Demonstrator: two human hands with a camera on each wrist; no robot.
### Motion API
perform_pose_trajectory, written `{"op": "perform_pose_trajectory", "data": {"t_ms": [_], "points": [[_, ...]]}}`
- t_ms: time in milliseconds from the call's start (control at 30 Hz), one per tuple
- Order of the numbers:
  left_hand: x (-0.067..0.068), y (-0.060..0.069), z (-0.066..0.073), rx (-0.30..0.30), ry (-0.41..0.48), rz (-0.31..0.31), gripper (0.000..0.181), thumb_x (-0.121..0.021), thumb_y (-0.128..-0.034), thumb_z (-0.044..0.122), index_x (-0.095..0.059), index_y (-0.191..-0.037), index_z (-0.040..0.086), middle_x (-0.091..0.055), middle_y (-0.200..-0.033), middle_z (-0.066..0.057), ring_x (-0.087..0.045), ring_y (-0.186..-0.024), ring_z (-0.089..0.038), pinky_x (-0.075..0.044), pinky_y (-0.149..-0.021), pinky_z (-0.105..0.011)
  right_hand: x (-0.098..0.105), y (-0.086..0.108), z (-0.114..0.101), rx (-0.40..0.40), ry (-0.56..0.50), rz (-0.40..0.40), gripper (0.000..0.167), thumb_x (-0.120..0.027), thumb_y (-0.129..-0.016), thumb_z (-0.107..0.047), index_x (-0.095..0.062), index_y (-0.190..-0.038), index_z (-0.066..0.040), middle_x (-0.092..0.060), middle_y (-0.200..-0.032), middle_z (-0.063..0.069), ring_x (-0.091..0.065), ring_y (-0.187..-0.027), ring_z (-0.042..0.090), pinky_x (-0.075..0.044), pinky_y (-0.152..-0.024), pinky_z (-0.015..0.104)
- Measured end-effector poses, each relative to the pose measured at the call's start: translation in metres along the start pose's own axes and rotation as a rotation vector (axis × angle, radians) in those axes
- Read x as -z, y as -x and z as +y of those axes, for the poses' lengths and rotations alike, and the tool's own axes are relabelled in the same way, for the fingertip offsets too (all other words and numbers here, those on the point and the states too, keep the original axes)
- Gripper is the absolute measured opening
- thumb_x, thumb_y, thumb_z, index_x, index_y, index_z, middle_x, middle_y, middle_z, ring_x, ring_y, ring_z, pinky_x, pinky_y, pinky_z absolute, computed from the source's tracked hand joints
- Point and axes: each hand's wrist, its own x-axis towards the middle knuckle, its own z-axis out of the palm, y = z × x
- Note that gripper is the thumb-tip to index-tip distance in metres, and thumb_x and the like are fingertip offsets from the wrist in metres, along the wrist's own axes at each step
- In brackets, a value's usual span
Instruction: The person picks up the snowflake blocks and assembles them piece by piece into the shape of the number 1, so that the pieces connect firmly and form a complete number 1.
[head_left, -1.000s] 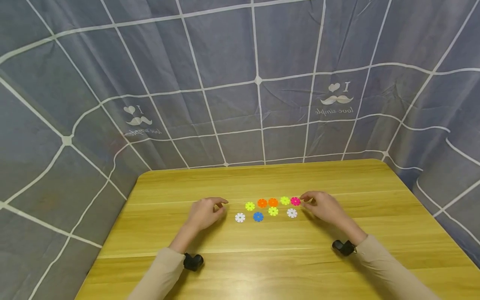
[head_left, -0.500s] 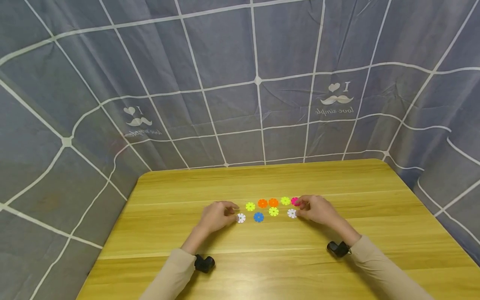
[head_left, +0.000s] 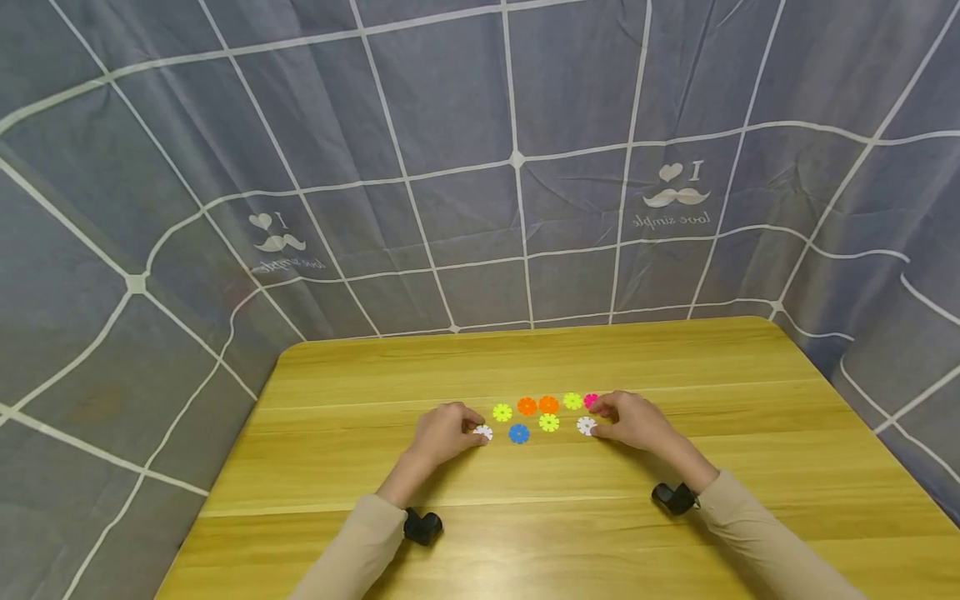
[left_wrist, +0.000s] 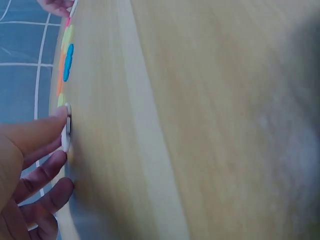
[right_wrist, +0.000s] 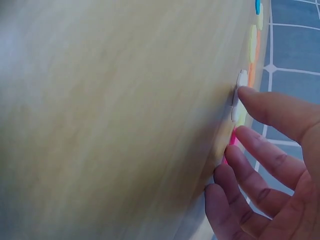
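Observation:
Several notched plastic snowflake discs lie flat on the table in two loose rows. My left hand (head_left: 444, 432) pinches the white snowflake disc (left_wrist: 66, 135) at the left end, thumb on the near edge and index finger at the far side. My right hand (head_left: 634, 418) has its thumb touching the right white snowflake disc (head_left: 585, 426). Its index fingertip is over the pink disc (head_left: 591, 401), partly covering it. Between the hands lie a blue disc (head_left: 519, 433), two orange discs (head_left: 527, 406) and several yellow-green discs (head_left: 502, 412).
The wood-grain table (head_left: 525, 517) runs back to a grey curtain (head_left: 465, 208) with white grid lines, which also closes in both sides. A black wrist camera (head_left: 423, 527) sits on the left wrist, another black camera (head_left: 673, 497) on the right.
My left hand has moved right onto the left white disc and taken hold of it. The right hand has shifted slightly left, its thumb reaching the right white disc.

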Motion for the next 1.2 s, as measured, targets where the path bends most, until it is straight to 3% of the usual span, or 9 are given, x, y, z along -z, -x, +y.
{"op": "perform_pose_trajectory", "data": {"t_ms": [267,633,767,933,1200], "points": [[-0.003,0.003,0.006,0.035,-0.029,0.04,0.024,-0.078,-0.0785,0.034,-0.077,-0.096,0.018,-0.069,-0.085,0.005,-0.058,-0.071,-0.008,-0.041,-0.055,-0.024,0.0,0.0,-0.005,-0.021,-0.026,-0.033,0.019,-0.077,-0.08,-0.016,-0.07,-0.095,-0.006,-0.065,-0.085,0.001,-0.055,-0.077,0.013,-0.048,-0.071,0.032],[-0.007,0.011,0.004,-0.016,-0.034,0.102,0.026,-0.076,-0.0809,0.036,-0.077,-0.1,0.017,-0.063,-0.081,0.004,-0.054,-0.066,-0.006,-0.039,-0.052,-0.021,-0.001,-0.003,-0.011,-0.091,-0.013,-0.069,0.018,-0.076,-0.081,-0.012,-0.065,-0.092,-0.004,-0.06,-0.081,0.003,-0.05,-0.073,0.014,-0.044,-0.068,0.03],[-0.008,0.013,0.003,-0.028,-0.047,0.101,0.032,-0.077,-0.0789,0.04,-0.077,-0.102,0.018,-0.062,-0.08,0.004,-0.05,-0.064,-0.005,-0.036,-0.05,-0.021,-0.003,-0.001,-0.011,-0.11,-0.034,-0.063,0.019,-0.075,-0.081,-0.012,-0.065,-0.095,-0.004,-0.06,-0.082,0.003,-0.05,-0.075,0.015,-0.044,-0.069,0.03],[-0.008,0.013,0.003,-0.017,-0.054,0.092,0.033,-0.079,-0.0765,0.039,-0.076,-0.102,0.018,-0.065,-0.084,0.003,-0.057,-0.068,-0.007,-0.039,-0.052,-0.022,-0.005,0.0,-0.008,-0.098,-0.05,-0.038,0.02,-0.075,-0.081,-0.014,-0.064,-0.094,-0.005,-0.06,-0.082,0.002,-0.051,-0.075,0.014,-0.044,-0.07,0.029],[-0.007,0.011,0.006,0.041,0.051,0.088,0.03,-0.083,-0.0734,0.032,-0.073,-0.098,0.017,-0.068,-0.089,0.003,-0.061,-0.077,-0.011,-0.043,-0.058,-0.025,-0.006,0.002,-0.005,-0.072,-0.065,0.004,0.021,-0.077,-0.079,-0.015,-0.062,-0.091,-0.008,-0.061,-0.081,0.0,-0.053,-0.073,0.013,-0.043,-0.069,0.028]]}}
